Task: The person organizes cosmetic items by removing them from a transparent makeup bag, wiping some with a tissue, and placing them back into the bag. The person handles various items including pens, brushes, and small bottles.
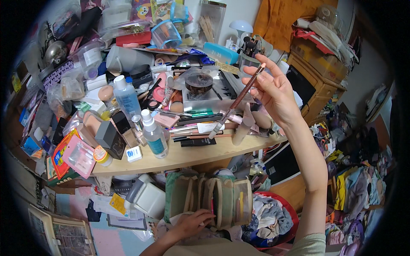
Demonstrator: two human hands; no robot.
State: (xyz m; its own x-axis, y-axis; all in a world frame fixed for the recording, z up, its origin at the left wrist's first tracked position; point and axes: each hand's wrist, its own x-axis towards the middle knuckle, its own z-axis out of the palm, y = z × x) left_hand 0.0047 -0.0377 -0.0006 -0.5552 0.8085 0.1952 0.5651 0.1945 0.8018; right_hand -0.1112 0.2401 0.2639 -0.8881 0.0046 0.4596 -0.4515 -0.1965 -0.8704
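Raised over the right part of the wooden table, my right hand (272,86) holds a brown cosmetic pencil (238,100) by its upper end between thumb and fingers. The pencil slants down to the left, its pale tip up and a clear cap at its lower end. My left hand (193,222) rests at the near edge of an unzipped green fabric case (179,195) on my lap, fingers at a zipped compartment; whether it grips the case is unclear. A pink stick and a yellow pencil (241,204) show in the case. More pencils (189,131) lie on the table.
The wooden table (179,160) is crowded with a spray bottle (154,134), a blue liquid bottle (126,96), a clear drawer box (200,104) and a brush holder (250,60). A red basin (293,220) of clothes sits right of the case; a pet cage (69,235) stands lower left.
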